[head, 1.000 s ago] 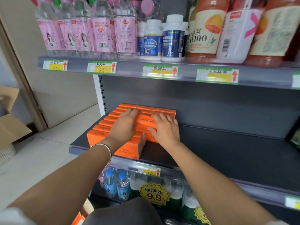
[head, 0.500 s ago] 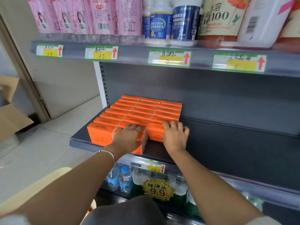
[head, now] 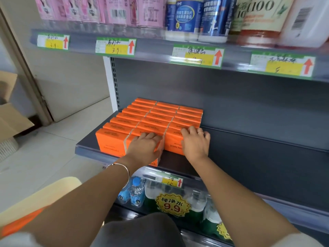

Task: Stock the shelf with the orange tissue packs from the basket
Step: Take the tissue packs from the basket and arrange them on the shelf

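Left hand and right hand seemingly press flat on orange tissue packs.

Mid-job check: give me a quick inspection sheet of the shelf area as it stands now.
Surface: dark shelf, right part bare.
Job's things: orange tissue packs in three rows at the shelf's left end; basket rim at lower left.
Clutter: nothing seen.
Grippers: left hand flat on the middle front pack; right hand on the right front pack.
Cables: nothing seen.
Surroundings: bottles above, bottled water below, cardboard box on the floor.
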Motion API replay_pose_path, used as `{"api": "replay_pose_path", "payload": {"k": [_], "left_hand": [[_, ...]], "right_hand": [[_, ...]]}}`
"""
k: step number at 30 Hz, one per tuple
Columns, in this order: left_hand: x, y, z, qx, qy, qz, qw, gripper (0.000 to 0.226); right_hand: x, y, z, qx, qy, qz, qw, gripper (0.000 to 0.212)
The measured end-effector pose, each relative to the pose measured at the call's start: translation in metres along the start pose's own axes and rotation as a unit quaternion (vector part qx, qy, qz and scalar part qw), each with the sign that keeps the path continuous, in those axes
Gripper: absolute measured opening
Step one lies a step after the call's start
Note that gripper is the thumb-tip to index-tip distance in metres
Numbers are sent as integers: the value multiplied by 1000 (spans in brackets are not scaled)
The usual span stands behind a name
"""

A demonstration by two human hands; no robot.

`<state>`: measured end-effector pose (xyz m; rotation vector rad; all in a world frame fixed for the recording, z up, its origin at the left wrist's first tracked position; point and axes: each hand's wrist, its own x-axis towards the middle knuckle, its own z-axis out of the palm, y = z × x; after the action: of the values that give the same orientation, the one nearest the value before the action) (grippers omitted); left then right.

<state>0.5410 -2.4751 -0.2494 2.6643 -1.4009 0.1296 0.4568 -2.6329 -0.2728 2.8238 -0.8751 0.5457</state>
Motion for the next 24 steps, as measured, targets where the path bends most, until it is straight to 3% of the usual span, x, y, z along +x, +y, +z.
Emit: {"api": "replay_pose_path", "payload": {"k": [4,7,14,19,24], "left_hand": [[-21,-15,-10,-23,15,10,1000,52],[-54,-40,-20,-12,20,-5,1000,47],[-171,-125,-33,34,31,-135,990,32],[-248,-172,-33,48,43,-242,968,26],[-289,-207,-6,66,12,-309,949,25]], "right_hand": [[-7,-9,-21,47,-38,-24,998,41],[-21,-34,-37,103,-51,-105,988,41],[-59,-139,-59,138,-82,-280,946,40],[-79,-207,-56,107,-85,-354,925,36],[-87,-263,-29,88,-151,-410,895,34]]}}
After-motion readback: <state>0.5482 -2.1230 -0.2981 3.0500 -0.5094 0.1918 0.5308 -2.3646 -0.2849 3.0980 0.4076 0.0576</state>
